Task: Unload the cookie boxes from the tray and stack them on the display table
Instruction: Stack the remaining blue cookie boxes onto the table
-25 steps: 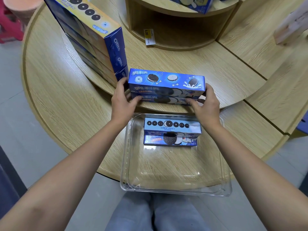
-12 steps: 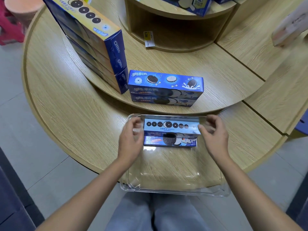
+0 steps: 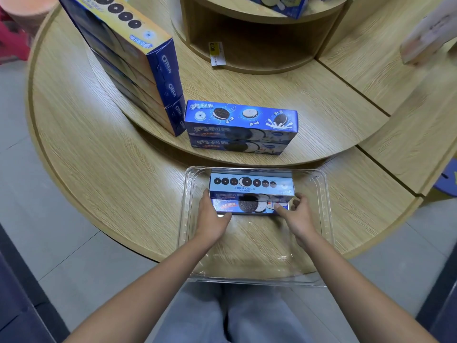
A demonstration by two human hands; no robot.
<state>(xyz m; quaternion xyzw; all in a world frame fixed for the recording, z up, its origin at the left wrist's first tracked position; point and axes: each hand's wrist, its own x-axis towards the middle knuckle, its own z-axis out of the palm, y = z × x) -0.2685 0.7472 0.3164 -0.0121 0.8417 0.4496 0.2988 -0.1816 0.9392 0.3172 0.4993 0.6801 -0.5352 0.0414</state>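
Note:
A clear plastic tray (image 3: 324, 219) sits on the lower wooden ring of the display table (image 3: 111, 169). At its far end lie two blue cookie boxes, one on the other: the top box (image 3: 251, 184) and the lower box (image 3: 247, 206). My left hand (image 3: 212, 219) grips the left end of the lower box, thumb along its front edge. My right hand (image 3: 298, 214) grips its right end, thumb on the front face. Two more blue boxes (image 3: 241, 127) lie stacked on the raised tier just beyond the tray.
A tall stack of blue and yellow cookie boxes (image 3: 138, 65) stands on the raised tier at the left, touching the two-box stack. Behind it is a wooden shelf core (image 3: 259, 45) with a price tag (image 3: 216, 54). My legs are under the tray's near edge.
My hands let go of the two boxes on the raised tier, came back down into the tray and took hold of both ends of the lower box there.

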